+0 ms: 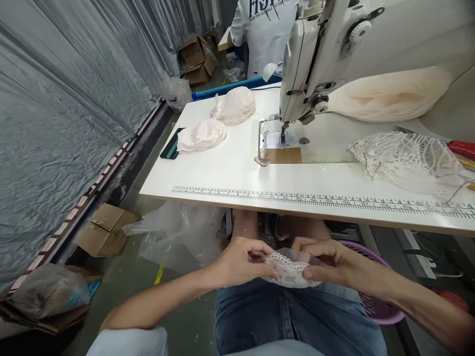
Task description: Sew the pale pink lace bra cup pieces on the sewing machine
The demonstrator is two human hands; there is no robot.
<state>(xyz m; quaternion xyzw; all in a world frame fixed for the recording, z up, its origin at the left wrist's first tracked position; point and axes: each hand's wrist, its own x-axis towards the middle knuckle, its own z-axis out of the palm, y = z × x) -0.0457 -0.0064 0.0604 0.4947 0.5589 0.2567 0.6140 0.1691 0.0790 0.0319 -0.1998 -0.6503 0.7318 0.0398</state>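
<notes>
Over my lap, below the table's front edge, both hands pinch one small white lace piece (287,269). My left hand (239,262) grips its left side with fingers curled. My right hand (326,262) grips its right side, thumb and fingers pressed on the lace. Above them stands the white sewing table (230,170) with a ruler strip along its front edge, and the sewing machine (334,54) with its needle over the metal plate (274,141).
Two piles of white lace pieces (202,134) (235,105) lie on the table's left, loose netted lace (408,158) on the right. A purple basket (374,306) sits by my right knee. Plastic bags and cardboard boxes (106,230) lie on the floor. A person in white (265,34) stands behind.
</notes>
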